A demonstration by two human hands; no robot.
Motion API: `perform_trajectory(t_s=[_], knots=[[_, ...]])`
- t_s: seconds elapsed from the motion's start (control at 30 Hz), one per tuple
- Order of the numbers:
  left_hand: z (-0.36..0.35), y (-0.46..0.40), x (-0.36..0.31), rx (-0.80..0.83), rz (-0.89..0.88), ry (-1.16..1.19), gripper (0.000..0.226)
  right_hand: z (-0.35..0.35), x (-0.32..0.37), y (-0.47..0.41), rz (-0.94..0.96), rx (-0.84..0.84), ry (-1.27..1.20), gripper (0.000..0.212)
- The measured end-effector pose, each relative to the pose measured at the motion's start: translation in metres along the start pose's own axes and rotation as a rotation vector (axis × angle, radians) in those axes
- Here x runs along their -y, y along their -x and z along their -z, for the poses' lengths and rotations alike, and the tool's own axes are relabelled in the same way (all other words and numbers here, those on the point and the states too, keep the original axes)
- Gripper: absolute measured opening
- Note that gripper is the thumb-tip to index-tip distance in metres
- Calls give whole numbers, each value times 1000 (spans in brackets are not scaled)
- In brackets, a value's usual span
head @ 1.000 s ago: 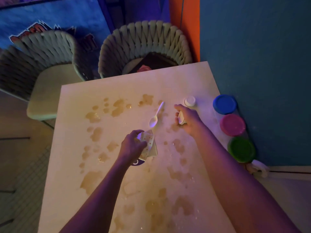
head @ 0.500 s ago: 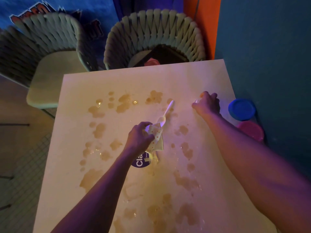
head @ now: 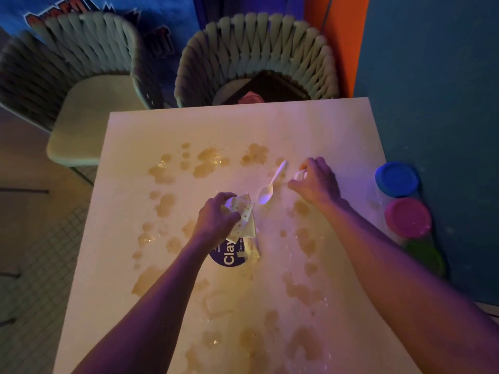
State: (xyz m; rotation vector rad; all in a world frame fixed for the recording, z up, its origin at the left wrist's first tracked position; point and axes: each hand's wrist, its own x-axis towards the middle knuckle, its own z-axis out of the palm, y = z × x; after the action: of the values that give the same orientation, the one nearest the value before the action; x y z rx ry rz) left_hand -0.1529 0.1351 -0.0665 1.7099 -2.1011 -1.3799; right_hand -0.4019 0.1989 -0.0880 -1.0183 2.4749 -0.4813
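Observation:
A pale table (head: 310,125) is dotted with brownish wet stains (head: 164,203). My left hand (head: 216,217) grips a dotted yellowish packet (head: 243,217) near the table's middle, over a purple round label (head: 229,256) reading "Clay". A white plastic spoon (head: 270,184) lies just right of the packet, bowl toward me. My right hand (head: 317,182) is beside the spoon's handle, fingers curled round a small white cap-like object (head: 300,174) that is mostly hidden.
Three lidded tubs stand along the table's right edge by the teal wall: blue (head: 397,179), pink (head: 407,218), green (head: 426,256). Two woven chairs (head: 256,55) (head: 81,76) stand beyond the far edge; a dark item lies on the nearer seat.
My right hand went right to the table's edge, picked up the small white object, and has come back beside the spoon. My left hand kept hold of the packet.

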Motion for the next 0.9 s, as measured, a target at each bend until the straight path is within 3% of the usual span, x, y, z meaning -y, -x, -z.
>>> perform_trajectory(t_s=[0.13, 0.3, 0.37, 0.57, 0.8, 0.9], knots=[[5, 6, 6, -5, 13, -4, 48, -11, 23, 15, 243, 139, 82, 34], [10, 14, 14, -11, 14, -11, 49, -20, 28, 19, 218, 240, 219, 53], [12, 16, 19, -15, 21, -6, 49, -25, 25, 22, 195, 224, 261, 62], [12, 17, 28, -21, 19, -6, 48, -37, 21, 34, 192, 95, 328, 46], [9, 20, 29, -9, 29, -2, 48, -41, 14, 44, 155, -6, 188, 28], [9, 21, 28, -12, 24, -2, 48, -38, 15, 48, 109, 20, 143, 40]])
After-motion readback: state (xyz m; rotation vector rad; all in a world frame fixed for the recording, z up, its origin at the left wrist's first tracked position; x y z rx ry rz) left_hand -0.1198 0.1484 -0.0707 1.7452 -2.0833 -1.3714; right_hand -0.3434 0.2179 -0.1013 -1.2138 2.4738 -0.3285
